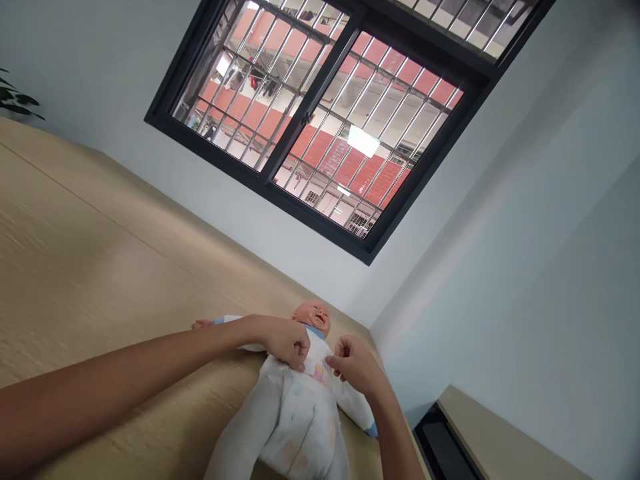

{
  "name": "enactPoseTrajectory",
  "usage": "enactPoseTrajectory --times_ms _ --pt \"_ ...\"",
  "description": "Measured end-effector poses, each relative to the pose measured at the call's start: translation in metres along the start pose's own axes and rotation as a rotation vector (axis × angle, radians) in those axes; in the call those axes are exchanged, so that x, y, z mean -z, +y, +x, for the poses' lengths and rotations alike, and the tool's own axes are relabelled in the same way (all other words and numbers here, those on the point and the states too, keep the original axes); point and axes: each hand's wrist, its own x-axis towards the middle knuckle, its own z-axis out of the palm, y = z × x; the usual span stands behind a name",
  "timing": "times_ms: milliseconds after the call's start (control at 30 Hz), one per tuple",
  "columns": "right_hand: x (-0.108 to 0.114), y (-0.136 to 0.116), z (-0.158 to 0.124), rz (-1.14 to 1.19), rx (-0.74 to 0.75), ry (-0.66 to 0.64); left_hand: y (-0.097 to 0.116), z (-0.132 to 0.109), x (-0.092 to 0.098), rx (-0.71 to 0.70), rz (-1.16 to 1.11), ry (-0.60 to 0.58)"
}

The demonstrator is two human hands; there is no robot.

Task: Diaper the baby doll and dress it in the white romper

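A baby doll (314, 316) in white clothes with blue collar and cuffs lies on its back on a wooden table (100, 267), its head toward the wall. A white diaper (300, 427) with faint coloured prints covers its hips and belly. My left hand (289, 341) is at the left side of the doll's chest, fingers curled; whatever they pinch is too small to make out. Near the right side of the chest is my right hand (347, 363), thumb and fingers bent together, with its contents also unclear. Between the hands, a coloured print shows at the diaper's upper edge.
Behind the table is a pale wall (210, 213) with a dark-framed, barred window (310, 120). Plant leaves (20, 100) show at the far left. At the lower right stands a wooden-topped piece of furniture (500, 433) with a dark front, beyond the table's right edge.
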Motion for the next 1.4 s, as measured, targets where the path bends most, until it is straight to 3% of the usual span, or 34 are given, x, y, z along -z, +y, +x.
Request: enactPoseTrajectory --times_ms 200,333,567,733,967,1100,1200,1333,1400 --pt "0.002 0.018 0.006 0.01 -0.039 -0.183 0.015 0.001 -0.015 0.108 0.138 0.174" --pt "0.0 0.023 0.009 0.017 -0.045 -0.236 0.012 0.008 -0.028 0.147 0.221 0.28" --pt "-0.001 0.014 0.001 -0.164 -0.017 -0.235 -0.003 0.02 -0.037 -0.141 0.076 0.332" --pt "-0.002 0.011 0.001 -0.195 -0.012 -0.201 -0.009 0.026 -0.039 -0.209 0.051 0.315" --pt "-0.015 0.01 0.001 -0.11 0.073 -0.269 -0.006 0.021 -0.047 -0.201 0.159 0.394" --pt "-0.027 0.014 0.001 -0.096 0.109 -0.196 -0.002 0.006 -0.055 -0.219 0.132 0.496" --pt "-0.03 0.023 0.002 -0.045 0.172 -0.104 -0.002 -0.012 -0.059 -0.353 0.014 0.46" --pt "-0.039 0.041 0.003 0.135 0.308 0.212 -0.006 -0.033 -0.06 -0.43 -0.068 0.41" --pt "-0.048 0.046 0.002 0.146 0.35 0.293 -0.008 -0.039 -0.061 -0.443 -0.068 0.382"
